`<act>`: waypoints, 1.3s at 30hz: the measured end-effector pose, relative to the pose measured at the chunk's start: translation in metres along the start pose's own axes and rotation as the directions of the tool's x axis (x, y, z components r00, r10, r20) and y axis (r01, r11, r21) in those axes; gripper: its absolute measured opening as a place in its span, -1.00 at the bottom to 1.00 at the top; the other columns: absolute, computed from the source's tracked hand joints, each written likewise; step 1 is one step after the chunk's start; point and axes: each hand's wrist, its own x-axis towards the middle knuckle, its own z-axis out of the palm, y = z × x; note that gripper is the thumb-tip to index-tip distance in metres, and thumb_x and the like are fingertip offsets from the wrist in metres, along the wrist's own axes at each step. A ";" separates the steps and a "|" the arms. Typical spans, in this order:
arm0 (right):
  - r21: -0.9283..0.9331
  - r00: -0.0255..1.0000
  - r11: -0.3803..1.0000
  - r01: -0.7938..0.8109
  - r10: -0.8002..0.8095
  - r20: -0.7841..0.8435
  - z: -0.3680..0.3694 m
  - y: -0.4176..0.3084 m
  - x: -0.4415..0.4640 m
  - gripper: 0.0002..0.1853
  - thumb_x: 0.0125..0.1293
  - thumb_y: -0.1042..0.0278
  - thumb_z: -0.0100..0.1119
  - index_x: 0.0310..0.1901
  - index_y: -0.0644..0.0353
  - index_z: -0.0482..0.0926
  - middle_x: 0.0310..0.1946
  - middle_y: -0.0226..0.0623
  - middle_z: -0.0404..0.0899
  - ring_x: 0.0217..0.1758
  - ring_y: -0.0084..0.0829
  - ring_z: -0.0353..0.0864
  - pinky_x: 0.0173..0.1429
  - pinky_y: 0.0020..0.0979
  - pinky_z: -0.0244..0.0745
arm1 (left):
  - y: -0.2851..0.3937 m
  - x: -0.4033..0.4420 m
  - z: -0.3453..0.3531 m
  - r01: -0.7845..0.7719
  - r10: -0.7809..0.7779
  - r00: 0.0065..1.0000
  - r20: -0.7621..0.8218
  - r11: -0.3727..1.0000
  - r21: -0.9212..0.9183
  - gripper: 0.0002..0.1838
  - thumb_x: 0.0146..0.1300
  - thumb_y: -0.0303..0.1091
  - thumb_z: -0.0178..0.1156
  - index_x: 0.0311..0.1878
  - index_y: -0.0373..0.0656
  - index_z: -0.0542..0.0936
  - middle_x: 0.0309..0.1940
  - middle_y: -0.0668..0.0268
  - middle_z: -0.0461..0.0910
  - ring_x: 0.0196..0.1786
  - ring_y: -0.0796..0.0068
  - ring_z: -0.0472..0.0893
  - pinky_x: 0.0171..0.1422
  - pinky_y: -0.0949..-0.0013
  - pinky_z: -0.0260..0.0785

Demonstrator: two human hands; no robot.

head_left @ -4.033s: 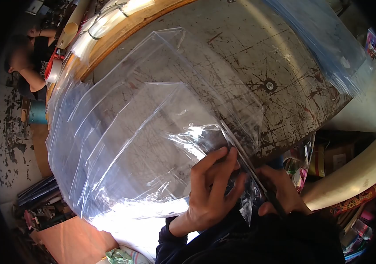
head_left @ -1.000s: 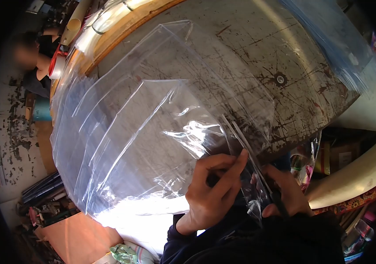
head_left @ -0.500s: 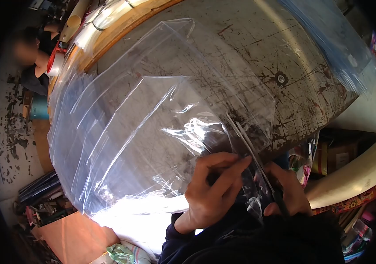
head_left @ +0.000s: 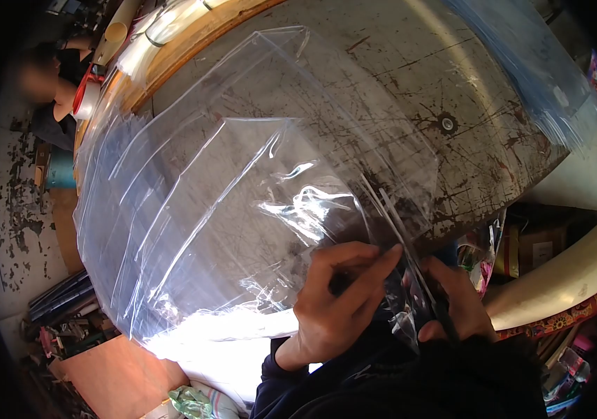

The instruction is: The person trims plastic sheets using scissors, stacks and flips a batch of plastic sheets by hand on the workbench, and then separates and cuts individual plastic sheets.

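Clear plastic sheet (head_left: 242,209) spreads over the table in overlapping, creased layers with bright reflections. At its near right edge my left hand (head_left: 340,293) is closed, thumb and fingers pinching the plastic. My right hand (head_left: 462,300) is wrapped around the dark handles of a pair of scissors (head_left: 399,230), partly hidden by the fingers. The long metal blades point away from me along the sheet's edge, tips slightly apart. A crumpled part of the plastic hangs between my two hands, close to my dark clothing.
The worn, scratched table (head_left: 480,167) has a round metal fitting (head_left: 447,124). Bluish plastic sheets (head_left: 536,77) lie at its far right edge. A cream-coloured roll (head_left: 557,279) stands at the right. Another person (head_left: 57,91) sits at the far left, near a tape roll (head_left: 87,99).
The scissor blades look a little further apart at the tips. Both hands stay in nearly the same place, and the plastic has barely shifted.
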 end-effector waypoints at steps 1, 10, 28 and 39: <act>-0.016 0.999 1.000 0.015 -0.015 -0.030 0.002 -0.001 0.001 -0.16 -0.28 -0.05 0.52 -0.04 0.32 0.31 -0.45 -0.18 0.49 -0.42 -0.39 0.51 -0.30 -0.42 0.36 | 0.000 0.000 -0.001 0.001 -0.001 1.000 0.000 1.000 0.000 -0.59 -0.21 -0.74 0.18 -0.22 -0.15 0.68 -0.27 0.27 0.42 -0.34 0.55 0.57 -0.32 0.57 0.43; -0.095 0.989 0.993 0.074 -0.085 -0.118 0.007 -0.001 0.003 -0.02 -0.32 -0.11 0.53 0.10 0.34 0.31 -0.52 -0.22 0.47 -0.50 -0.45 0.47 -0.42 -0.45 0.34 | 0.001 0.002 -0.001 -0.003 0.003 1.000 0.025 1.000 -0.006 -0.58 -0.23 -0.74 0.21 -0.21 -0.15 0.67 -0.27 0.28 0.41 -0.36 0.58 0.56 -0.33 0.58 0.43; 0.201 0.992 0.972 -0.125 0.129 -0.009 -0.006 -0.004 -0.001 -0.13 -0.41 -0.13 0.57 -0.11 0.31 0.41 -0.46 -0.37 0.48 -0.42 -0.63 0.41 -0.35 -0.55 0.31 | -0.003 0.001 -0.003 -0.042 0.043 0.997 0.063 0.999 -0.013 -0.55 -0.17 -0.75 0.24 -0.09 -0.25 0.61 -0.18 0.23 0.41 -0.33 0.54 0.58 -0.26 0.55 0.49; 0.061 0.994 0.993 -0.103 0.106 -0.037 -0.005 -0.008 0.003 -0.18 -0.39 -0.07 0.57 -0.13 0.33 0.42 -0.48 -0.32 0.49 -0.46 -0.56 0.43 -0.35 -0.48 0.33 | 0.001 0.003 0.000 -0.005 0.005 1.000 0.025 1.000 0.006 -0.62 -0.16 -0.78 0.21 -0.21 -0.23 0.66 -0.26 0.26 0.39 -0.36 0.57 0.56 -0.32 0.58 0.45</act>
